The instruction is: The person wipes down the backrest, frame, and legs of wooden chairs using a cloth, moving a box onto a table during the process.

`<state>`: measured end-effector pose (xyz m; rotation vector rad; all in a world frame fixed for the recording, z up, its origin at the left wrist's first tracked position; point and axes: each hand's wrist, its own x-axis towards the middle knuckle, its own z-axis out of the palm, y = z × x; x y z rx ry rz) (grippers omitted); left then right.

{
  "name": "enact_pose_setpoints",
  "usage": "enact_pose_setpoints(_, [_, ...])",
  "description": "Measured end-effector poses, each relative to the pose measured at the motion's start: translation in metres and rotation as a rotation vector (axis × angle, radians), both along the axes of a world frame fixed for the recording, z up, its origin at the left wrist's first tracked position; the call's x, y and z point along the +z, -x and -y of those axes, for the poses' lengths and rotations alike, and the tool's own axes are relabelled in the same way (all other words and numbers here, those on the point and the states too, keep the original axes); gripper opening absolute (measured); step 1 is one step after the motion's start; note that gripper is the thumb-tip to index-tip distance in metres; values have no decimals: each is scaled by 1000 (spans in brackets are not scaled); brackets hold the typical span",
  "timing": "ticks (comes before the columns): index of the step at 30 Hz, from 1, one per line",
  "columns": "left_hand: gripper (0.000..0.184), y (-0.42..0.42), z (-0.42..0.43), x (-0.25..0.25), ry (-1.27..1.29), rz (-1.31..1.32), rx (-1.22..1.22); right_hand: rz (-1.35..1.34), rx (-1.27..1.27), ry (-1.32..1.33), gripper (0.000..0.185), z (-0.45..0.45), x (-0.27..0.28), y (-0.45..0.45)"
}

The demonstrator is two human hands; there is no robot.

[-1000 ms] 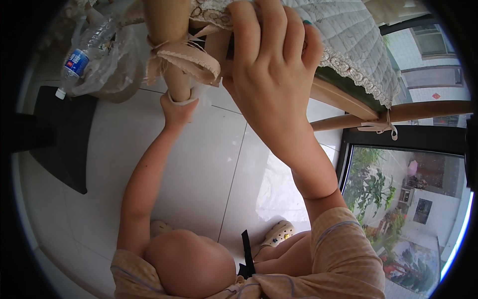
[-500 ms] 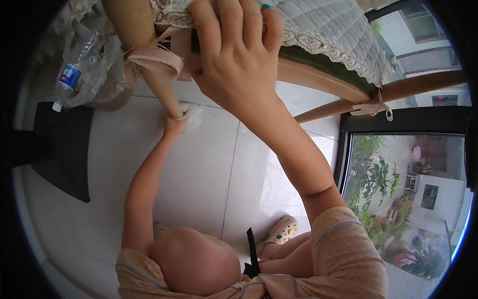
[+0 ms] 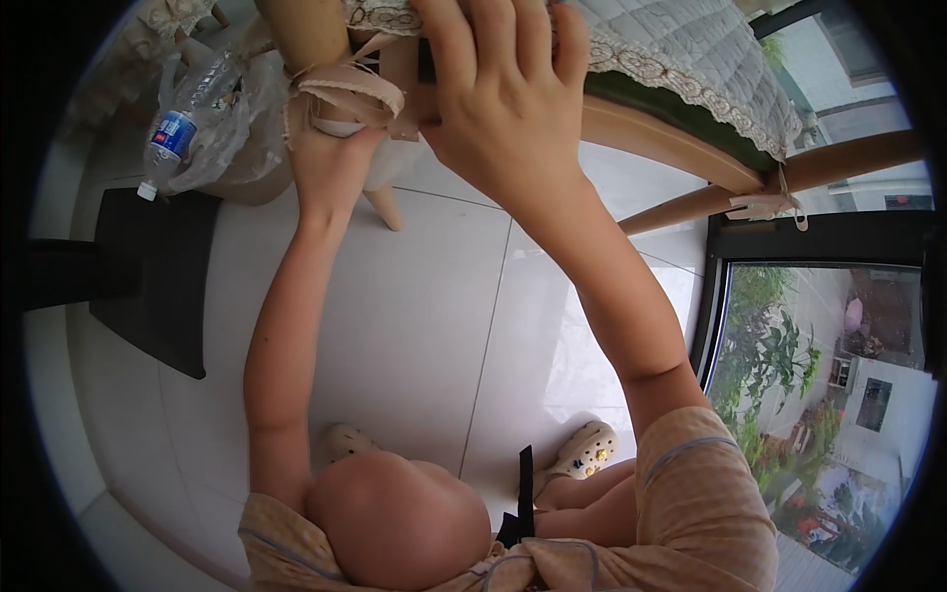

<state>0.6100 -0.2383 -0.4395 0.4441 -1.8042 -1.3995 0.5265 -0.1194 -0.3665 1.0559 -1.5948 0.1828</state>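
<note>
A wooden chair leg (image 3: pixel 388 208) slants down to the tiled floor. My left hand (image 3: pixel 335 163) is wrapped round its upper part with a white cloth (image 3: pixel 395 163), just under a beige ribbon bow (image 3: pixel 353 91). My right hand (image 3: pixel 513 94) rests over the edge of the chair seat, its fingers on the lace trim of the grey quilted cushion (image 3: pixel 671 44); the fingertips are cut off by the frame's top. Below the cushion runs the wooden seat rail (image 3: pixel 661 138).
At the left, a plastic bottle (image 3: pixel 174 133) lies in a clear plastic bag (image 3: pixel 232 133). A dark flat base (image 3: pixel 153 281) stands on the floor below it. Glass in a black frame (image 3: pixel 715 306) is at the right. Another ribbon (image 3: pixel 769 206) hangs from the chair.
My left hand has slid up the chair leg with the cloth, from near the lower end to just under the bow. My right hand stays on the seat edge. The view has shifted slightly.
</note>
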Motion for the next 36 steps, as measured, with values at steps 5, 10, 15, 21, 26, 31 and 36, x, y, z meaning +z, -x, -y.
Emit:
enact_pose_setpoints(5, [49,6,-6,-11,-74,-129,17,-113,106,157,32,10,-12,11])
enact_pose_setpoints(10, [33,6,-19,-29,135,-163,200,3,94,132,35,10,-14,6])
enact_pose_setpoints(15, [27,-3,-16,-134,-50,15,98,-125,65,103,33,6,-13,13])
enact_pose_setpoints(21, [18,-7,-12,-256,90,110,-182,-179,39,103,31,8,-14,13])
enact_pose_setpoints(26, [19,-10,-5,-260,-51,265,-186,0,58,195,32,10,-6,-7])
enact_pose_setpoints(31, [24,-9,-11,-162,-154,337,-111,82,86,149,35,7,-11,-4])
enact_pose_setpoints(36, [37,-1,-6,-22,-71,-79,-61,59,139,157,34,4,-12,-2])
